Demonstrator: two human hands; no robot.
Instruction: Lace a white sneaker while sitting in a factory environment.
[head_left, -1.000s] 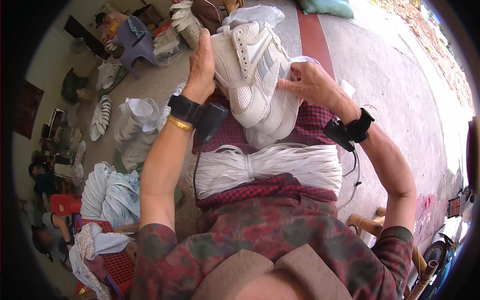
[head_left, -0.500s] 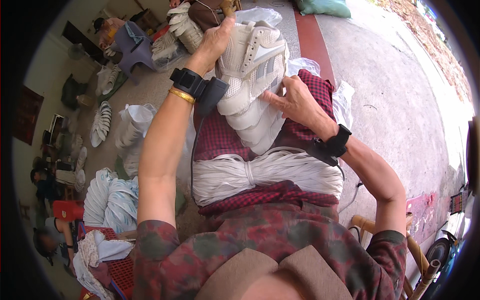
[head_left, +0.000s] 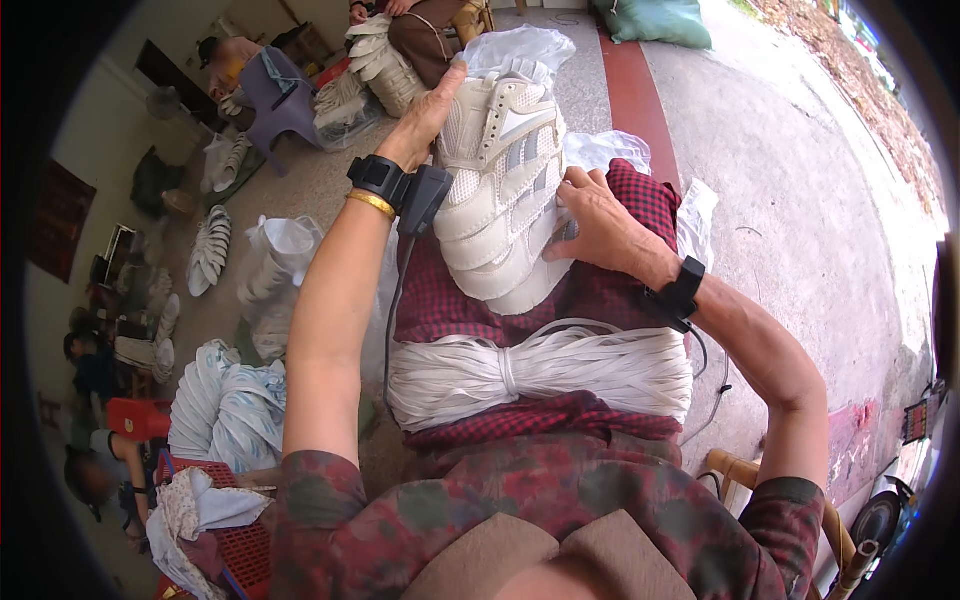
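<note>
A stack of off-white shoe uppers (head_left: 500, 200) with mesh panels, grey stripes and lace holes lies overlapped on my lap, toes toward me. My left hand (head_left: 432, 112) is closed on the stack's far left edge, thumb showing at the top. At the right edge, my right hand (head_left: 610, 225) has its fingers bent against the uppers and its thumb lower down; some fingertips are hidden. Beneath the stack is a red-and-black checked cloth (head_left: 440, 285). Nearer to me, a tied bundle of white laces (head_left: 540, 375) lies across the cloth.
Clear plastic bags (head_left: 610, 152) lie beyond and beside my lap. To the left are rolled stacks of white pieces (head_left: 225, 400) and a red basket (head_left: 235, 530). A purple chair (head_left: 278, 105), other seated people and a green sack (head_left: 655, 22) are farther off.
The stack sits lower and flatter, its near ends spread more evenly. My right hand has shifted down along the right edge, its thumb off the top upper. My left hand keeps its hold.
</note>
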